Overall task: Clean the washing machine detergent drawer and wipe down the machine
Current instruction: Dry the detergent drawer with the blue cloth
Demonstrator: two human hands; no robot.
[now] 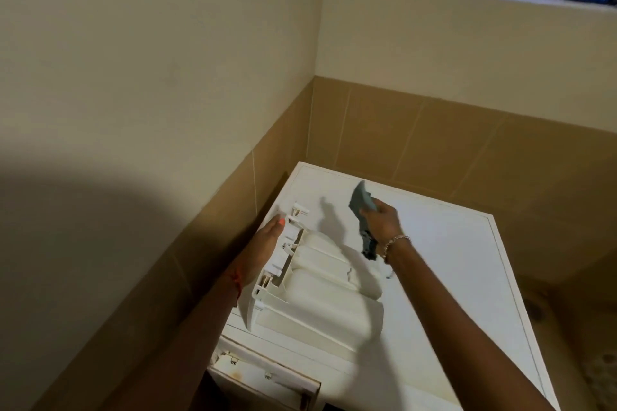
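The white washing machine (450, 260) stands in a tiled corner, its flat top serving as the desk. The detergent drawer (317, 284) is out of its slot (263, 374) and lies across the near left part of that top, tipped with its rounded compartments facing the camera. The left hand (267, 240) rests against the drawer's far end, one digit laid straight along the edge. The other fingers are hidden behind the plastic, so I cannot tell whether they wrap around it. The right hand (384, 220) hovers above the top just beyond the drawer, its fingers clenched on a grey cloth (362, 203) that hangs loose.

To wipe well, brace the drawer firmly with the left hand, bunch the cloth into a pad, and work compartment by compartment, pushing into corners and clips where residue likely collects.
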